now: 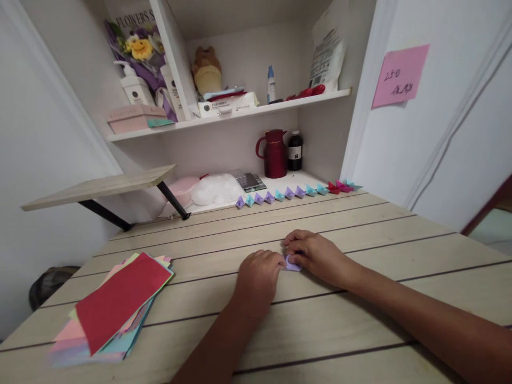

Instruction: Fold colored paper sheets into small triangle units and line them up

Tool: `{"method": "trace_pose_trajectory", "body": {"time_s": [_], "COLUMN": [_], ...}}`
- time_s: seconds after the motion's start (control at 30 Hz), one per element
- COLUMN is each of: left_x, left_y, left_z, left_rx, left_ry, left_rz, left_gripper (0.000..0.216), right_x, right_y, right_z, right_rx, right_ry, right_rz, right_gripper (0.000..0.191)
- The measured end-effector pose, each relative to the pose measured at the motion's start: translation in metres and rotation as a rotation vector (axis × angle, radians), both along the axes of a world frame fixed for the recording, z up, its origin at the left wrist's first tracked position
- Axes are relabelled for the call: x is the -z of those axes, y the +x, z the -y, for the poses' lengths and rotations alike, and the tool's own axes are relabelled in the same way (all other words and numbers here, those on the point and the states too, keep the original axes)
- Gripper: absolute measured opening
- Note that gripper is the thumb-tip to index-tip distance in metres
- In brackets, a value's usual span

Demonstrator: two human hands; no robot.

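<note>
Folding is mid-crease: left hand (258, 272) and right hand (316, 255) pinch a small lilac paper piece (292, 264) flat at mid-table (360, 330), fingertips closed on it, likely needing a firm press along its fold.

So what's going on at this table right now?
A person is pressing a small lilac paper piece flat on the wooden table, with the left hand and right hand both on it. A stack of coloured paper, red sheet on top, lies to the left. Along the table's far edge stands a row of folded paper shapes in purple, blue and red. Behind them, a red jug sits in the shelf nook.
</note>
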State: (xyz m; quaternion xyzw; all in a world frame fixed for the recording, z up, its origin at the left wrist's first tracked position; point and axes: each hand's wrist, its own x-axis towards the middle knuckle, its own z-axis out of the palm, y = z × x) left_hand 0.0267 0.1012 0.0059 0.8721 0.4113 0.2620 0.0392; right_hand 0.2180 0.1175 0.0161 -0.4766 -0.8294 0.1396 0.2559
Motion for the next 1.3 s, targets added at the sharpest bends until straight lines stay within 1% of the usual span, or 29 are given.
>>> {"method": "trace_pose_trajectory", "body": {"time_s": [0.2, 0.3, 0.4, 0.5, 0.6, 0.63, 0.7, 0.8, 0.87, 0.9, 0.97, 1.03, 1.1, 1.17, 1.23, 1.3], "left_x": [0.008, 0.009, 0.007, 0.004, 0.001, 0.001, 0.000, -0.001, -0.003, -0.005, -0.008, -0.010, -0.009, -0.006, -0.003, -0.001], "left_y": [0.008, 0.009, 0.007, 0.004, 0.002, 0.002, 0.002, 0.003, 0.004, 0.004, 0.003, 0.000, -0.003, -0.005, -0.006, -0.004], "left_z": [-0.003, -0.004, -0.002, 0.000, 0.002, 0.003, 0.004, 0.007, 0.010, 0.012, 0.014, 0.013, 0.008, 0.002, -0.001, -0.001], "left_rx": [-0.035, -0.050, -0.054, -0.051, -0.058, -0.061, -0.066, -0.072, -0.075, -0.076, -0.089, -0.124, -0.159, -0.177, -0.174, -0.111], "left_ry": [0.101, 0.113, 0.081, 0.059, 0.040, 0.033, 0.022, 0.012, -0.020, -0.048, -0.117, -0.162, -0.140, -0.083, -0.070, -0.091], "left_rz": [-0.126, -0.129, -0.087, -0.050, -0.040, -0.040, -0.039, -0.042, -0.011, 0.022, 0.118, 0.226, 0.301, 0.297, 0.234, 0.171], "left_gripper": [0.018, 0.019, 0.017, 0.015, 0.015, 0.015, 0.017, 0.017, 0.009, 0.005, 0.014, 0.022, 0.025, 0.024, 0.022, 0.021], "right_x": [-0.003, -0.002, 0.002, 0.007, 0.011, 0.011, 0.010, 0.002, -0.005, -0.008, -0.012, -0.012, -0.010, -0.008, -0.008, -0.009], "right_y": [-0.004, -0.004, -0.001, 0.006, 0.015, 0.018, 0.025, 0.033, 0.035, 0.035, 0.034, 0.034, 0.033, 0.032, 0.030, 0.026], "right_z": [0.004, 0.004, -0.001, -0.009, -0.016, -0.018, -0.020, -0.018, -0.014, -0.012, -0.009, -0.007, -0.006, -0.005, -0.004, -0.001], "right_rx": [0.009, 0.009, -0.022, -0.053, -0.052, -0.034, 0.028, 0.151, 0.193, 0.190, 0.149, 0.091, 0.057, 0.043, 0.028, 0.006], "right_ry": [0.071, 0.061, -0.007, -0.127, -0.296, -0.325, -0.334, -0.326, -0.370, -0.412, -0.488, -0.513, -0.514, -0.542, -0.575, -0.574], "right_rz": [0.116, 0.111, -0.029, -0.258, -0.491, -0.551, -0.618, -0.591, -0.570, -0.571, -0.570, -0.535, -0.482, -0.470, -0.508, -0.567], "right_gripper": [0.015, 0.014, 0.009, 0.007, 0.016, 0.018, 0.022, 0.028, 0.033, 0.035, 0.038, 0.040, 0.041, 0.043, 0.043, 0.042]}}
